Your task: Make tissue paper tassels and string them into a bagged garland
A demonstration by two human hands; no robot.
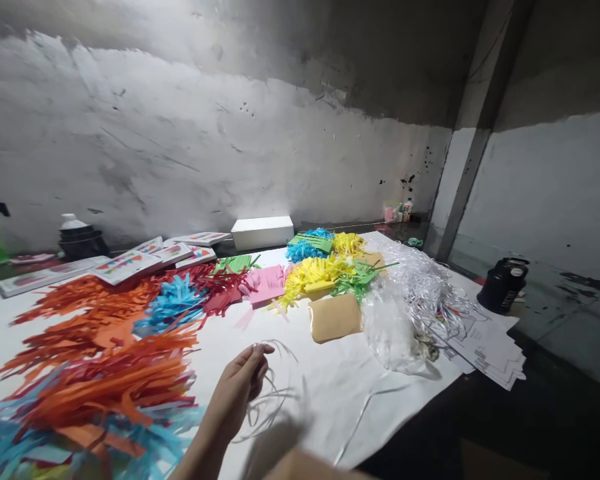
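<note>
My left hand (pixel 245 379) is raised over the white-covered table, with thumb and fingers pinched together on a thin white string (pixel 269 395). Loose loops of the string hang below and beside the fingers. At the bottom edge a blurred part of my right hand or forearm (pixel 313 467) shows; its fingers cannot be made out. To the right, a flat white ribbon strip (pixel 363 410) lies on the table. A brown paper packet (pixel 336 319) sits beyond my left hand. Orange fringed paper (pixel 125 373) is heaped to its left, with light blue fringes beneath.
Yellow fringed paper (pixel 320 273) and pink fringed paper (pixel 265 283) lie farther back. White shredded strands (pixel 420 280) and a clear plastic bag (pixel 393 333) are at right, near printed sheets (pixel 490 343) and a black flask (pixel 503 287). A white box (pixel 263 233) stands by the wall.
</note>
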